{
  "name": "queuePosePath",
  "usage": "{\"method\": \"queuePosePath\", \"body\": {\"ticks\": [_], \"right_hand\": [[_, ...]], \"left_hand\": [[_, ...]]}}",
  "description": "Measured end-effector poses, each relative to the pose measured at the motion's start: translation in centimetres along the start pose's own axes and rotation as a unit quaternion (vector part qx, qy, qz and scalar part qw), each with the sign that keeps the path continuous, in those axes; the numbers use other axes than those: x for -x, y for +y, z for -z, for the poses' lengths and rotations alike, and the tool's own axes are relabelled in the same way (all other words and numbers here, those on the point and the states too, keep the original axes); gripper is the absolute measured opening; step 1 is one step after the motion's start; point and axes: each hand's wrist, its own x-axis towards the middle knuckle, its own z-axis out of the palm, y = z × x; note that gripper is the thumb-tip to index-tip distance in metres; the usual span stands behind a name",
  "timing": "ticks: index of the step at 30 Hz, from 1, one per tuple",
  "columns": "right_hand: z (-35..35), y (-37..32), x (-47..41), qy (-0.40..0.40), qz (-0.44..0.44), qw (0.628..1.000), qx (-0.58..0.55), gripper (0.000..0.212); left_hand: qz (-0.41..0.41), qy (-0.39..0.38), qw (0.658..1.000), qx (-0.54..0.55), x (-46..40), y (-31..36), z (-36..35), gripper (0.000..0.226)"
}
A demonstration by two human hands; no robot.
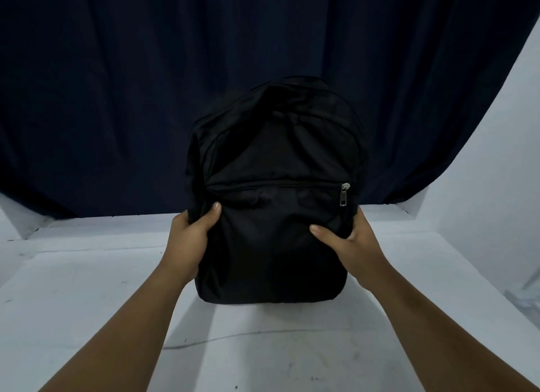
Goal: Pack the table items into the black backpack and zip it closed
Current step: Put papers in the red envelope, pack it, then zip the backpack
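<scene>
The black backpack point(274, 204) stands upright in the middle of the white table point(87, 289), its front facing me. Its front pocket zip runs straight across, with the silver zip pull point(344, 195) at the right end. My left hand point(191, 233) grips the backpack's left side, thumb on the front panel. On the opposite side my right hand point(347, 236) grips the right edge, thumb pressed into the front fabric. No loose items show on the table. The inside of the bag is hidden.
A dark blue curtain point(117, 99) hangs behind the table. White wall panels point(496, 172) rise at the right and far left. A thin dark line point(233, 337) crosses the tabletop in front of the bag.
</scene>
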Motion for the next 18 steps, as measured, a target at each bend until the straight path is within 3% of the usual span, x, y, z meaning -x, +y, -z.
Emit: {"method": "queuePosePath", "body": {"ticks": [9, 15, 18], "right_hand": [[0.4, 5.6, -4.9, -0.021, -0.039, 0.998, 0.037, 0.081], [-0.6, 9.7, -5.8, -0.036, -0.099, 0.994, 0.038, 0.097], [-0.6, 10.9, -5.9, -0.044, -0.096, 0.994, 0.016, 0.087]], "left_hand": [[0.028, 0.034, 0.999, 0.0, -4.6, -4.7, -1.9, 0.017], [0.035, 0.04, 0.998, -0.02, -6.3, -8.6, -1.4, 0.038], [0.042, 0.045, 0.998, -0.028, -6.4, -9.6, -0.7, 0.036]]}}
